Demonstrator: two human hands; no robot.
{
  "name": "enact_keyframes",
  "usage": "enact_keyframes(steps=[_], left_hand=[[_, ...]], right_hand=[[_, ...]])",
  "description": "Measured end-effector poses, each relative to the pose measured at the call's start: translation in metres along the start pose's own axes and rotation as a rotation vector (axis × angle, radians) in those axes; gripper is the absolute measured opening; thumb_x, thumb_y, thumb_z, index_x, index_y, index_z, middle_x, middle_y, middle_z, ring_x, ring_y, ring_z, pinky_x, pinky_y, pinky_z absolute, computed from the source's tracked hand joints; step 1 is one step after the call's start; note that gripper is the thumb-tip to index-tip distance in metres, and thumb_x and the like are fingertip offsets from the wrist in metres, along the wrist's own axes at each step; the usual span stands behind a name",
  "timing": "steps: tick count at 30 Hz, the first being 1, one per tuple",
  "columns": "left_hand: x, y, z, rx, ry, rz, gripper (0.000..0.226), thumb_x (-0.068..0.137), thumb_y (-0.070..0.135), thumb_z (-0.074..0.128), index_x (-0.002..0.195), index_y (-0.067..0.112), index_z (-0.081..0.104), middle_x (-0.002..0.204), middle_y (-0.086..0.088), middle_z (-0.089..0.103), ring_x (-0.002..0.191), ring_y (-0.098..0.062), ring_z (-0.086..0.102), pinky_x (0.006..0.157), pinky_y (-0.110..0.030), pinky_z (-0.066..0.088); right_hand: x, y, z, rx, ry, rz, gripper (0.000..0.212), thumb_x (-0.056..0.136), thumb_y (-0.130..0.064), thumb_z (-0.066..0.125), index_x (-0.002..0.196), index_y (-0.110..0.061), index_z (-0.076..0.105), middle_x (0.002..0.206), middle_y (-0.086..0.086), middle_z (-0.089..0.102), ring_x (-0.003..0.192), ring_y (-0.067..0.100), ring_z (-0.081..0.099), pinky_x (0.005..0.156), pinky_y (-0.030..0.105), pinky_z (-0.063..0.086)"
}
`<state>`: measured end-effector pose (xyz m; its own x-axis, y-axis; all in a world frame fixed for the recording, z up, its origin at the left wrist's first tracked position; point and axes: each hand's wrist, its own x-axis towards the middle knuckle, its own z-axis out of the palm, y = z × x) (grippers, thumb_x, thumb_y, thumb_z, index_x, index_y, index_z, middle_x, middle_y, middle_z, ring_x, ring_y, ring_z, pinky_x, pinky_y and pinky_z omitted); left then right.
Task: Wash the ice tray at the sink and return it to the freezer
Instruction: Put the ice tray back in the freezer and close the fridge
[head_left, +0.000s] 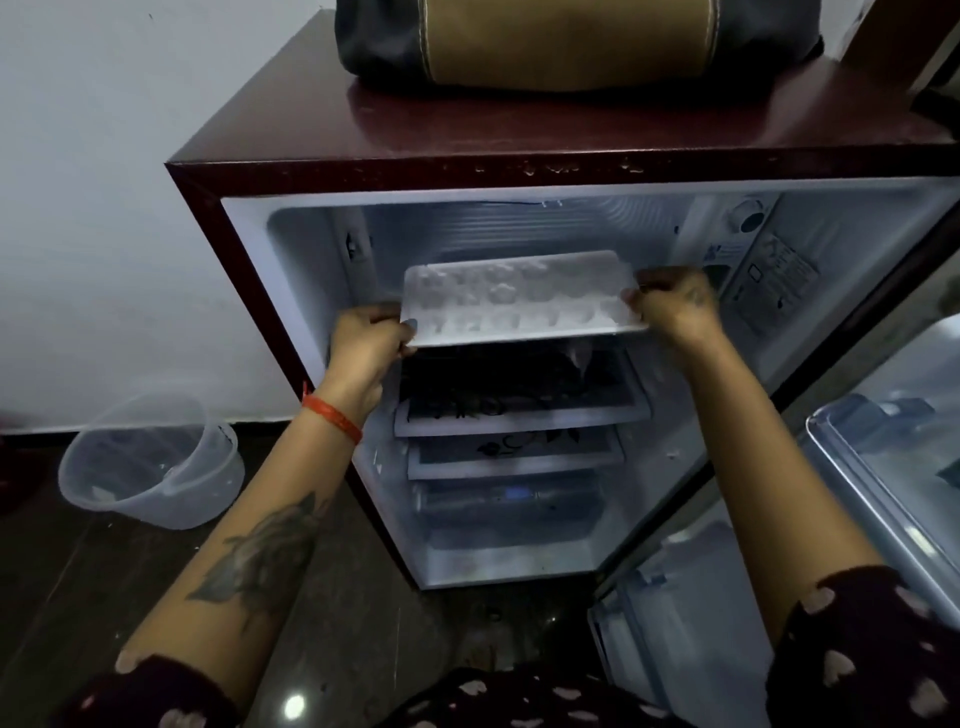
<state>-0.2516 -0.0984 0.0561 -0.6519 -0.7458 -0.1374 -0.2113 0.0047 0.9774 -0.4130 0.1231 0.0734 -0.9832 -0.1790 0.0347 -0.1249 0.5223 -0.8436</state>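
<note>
Nearest, the left hand (370, 338) grips the ice tray (519, 299) by its left short end, thumb over the rim; the right hand (675, 304) pinches the right end likewise; the tray sits level at the mouth of the freezer compartment (519, 228), above the glass shelves (519, 421). Judging by the frosty cells, it should stay flat; both ends ought to move together, clear of the side walls.

Ice tray (522, 299): white matt plastic, frosted. Fridge (467, 140) top: glossy maroon, paint chipped along front edge; cloth bag (571, 41) at 12 o'clock. Bucket (150, 457), 9 o'clock: translucent plastic.
</note>
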Motion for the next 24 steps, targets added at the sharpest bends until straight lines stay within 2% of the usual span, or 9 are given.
enact_keyframes(steps=[4, 7, 10, 11, 14, 17, 19, 22, 24], left_hand=[[0.019, 0.012, 0.013, -0.027, 0.066, 0.029, 0.030, 0.085, -0.005, 0.060, 0.115, -0.002, 0.061, 0.086, -0.007, 0.060, 0.061, -0.013, 0.051, 0.048, -0.010, 0.043], [0.037, 0.017, 0.023, -0.062, 0.124, 0.041, 0.026, 0.083, -0.006, 0.062, 0.109, -0.003, 0.063, 0.102, -0.012, 0.063, 0.089, -0.025, 0.061, 0.070, -0.023, 0.054], [0.055, 0.016, 0.031, -0.082, 0.180, 0.053, 0.027, 0.081, -0.006, 0.064, 0.108, -0.003, 0.064, 0.113, -0.019, 0.064, 0.107, -0.033, 0.061, 0.092, -0.040, 0.052], [0.060, 0.015, 0.034, -0.088, 0.189, 0.054, 0.026, 0.081, -0.006, 0.064, 0.107, -0.003, 0.064, 0.113, -0.019, 0.064, 0.107, -0.033, 0.061, 0.093, -0.043, 0.051], [0.071, 0.013, 0.041, -0.077, 0.222, 0.068, 0.026, 0.081, -0.007, 0.062, 0.107, -0.006, 0.064, 0.113, -0.021, 0.064, 0.103, -0.032, 0.061, 0.093, -0.044, 0.051], [0.076, 0.013, 0.047, -0.059, 0.234, 0.081, 0.025, 0.082, -0.008, 0.059, 0.108, -0.009, 0.062, 0.114, -0.023, 0.063, 0.106, -0.033, 0.060, 0.091, -0.039, 0.051], [0.079, 0.012, 0.050, -0.023, 0.245, 0.092, 0.023, 0.084, -0.006, 0.059, 0.107, -0.008, 0.063, 0.113, -0.022, 0.064, 0.104, -0.030, 0.060, 0.087, -0.035, 0.052], [0.084, 0.011, 0.052, -0.004, 0.248, 0.107, 0.021, 0.083, -0.004, 0.060, 0.104, -0.005, 0.065, 0.111, -0.021, 0.066, 0.102, -0.031, 0.062, 0.087, -0.042, 0.054], [0.088, 0.010, 0.053, 0.014, 0.256, 0.107, 0.022, 0.082, -0.003, 0.062, 0.103, -0.004, 0.066, 0.110, -0.020, 0.067, 0.104, -0.032, 0.062, 0.088, -0.044, 0.054]], right_hand=[[0.030, -0.010, 0.008, 0.007, 0.009, 0.030, 0.033, 0.085, -0.014, 0.066, 0.117, -0.003, 0.063, 0.121, 0.013, 0.063, 0.110, 0.028, 0.059, 0.091, 0.028, 0.047], [0.047, -0.016, 0.013, -0.006, 0.024, 0.065, 0.031, 0.086, -0.017, 0.064, 0.113, -0.003, 0.062, 0.122, 0.010, 0.062, 0.113, 0.023, 0.057, 0.082, 0.016, 0.040], [0.058, -0.016, 0.019, 0.050, 0.018, 0.072, 0.018, 0.086, -0.012, 0.062, 0.102, -0.003, 0.063, 0.110, 0.011, 0.063, 0.112, 0.021, 0.056, 0.067, 0.006, 0.036], [0.061, -0.016, 0.020, 0.076, 0.029, 0.068, 0.013, 0.085, -0.010, 0.062, 0.096, -0.002, 0.063, 0.103, 0.011, 0.062, 0.110, 0.023, 0.057, 0.066, 0.009, 0.040], [0.068, -0.017, 0.026, 0.134, 0.050, 0.049, 0.022, 0.083, -0.007, 0.062, 0.102, 0.006, 0.062, 0.105, 0.014, 0.063, 0.104, 0.026, 0.059, 0.078, 0.026, 0.045], [0.076, -0.020, 0.032, 0.115, 0.062, 0.021, 0.011, 0.082, -0.002, 0.061, 0.083, 0.008, 0.064, 0.095, 0.018, 0.064, 0.093, 0.029, 0.061, 0.078, 0.033, 0.049], [0.081, -0.019, 0.036, 0.104, 0.083, 0.003, 0.017, 0.081, 0.000, 0.061, 0.091, 0.014, 0.063, 0.102, 0.025, 0.066, 0.098, 0.035, 0.063, 0.083, 0.040, 0.053], [0.086, -0.015, 0.042, 0.028, 0.103, -0.027, 0.028, 0.086, -0.002, 0.058, 0.107, 0.016, 0.058, 0.113, 0.028, 0.062, 0.107, 0.038, 0.058, 0.081, 0.030, 0.042], [0.085, -0.013, 0.044, -0.054, 0.108, -0.047, 0.031, 0.090, -0.007, 0.055, 0.112, 0.015, 0.056, 0.118, 0.028, 0.060, 0.109, 0.036, 0.055, 0.087, 0.027, 0.025]])
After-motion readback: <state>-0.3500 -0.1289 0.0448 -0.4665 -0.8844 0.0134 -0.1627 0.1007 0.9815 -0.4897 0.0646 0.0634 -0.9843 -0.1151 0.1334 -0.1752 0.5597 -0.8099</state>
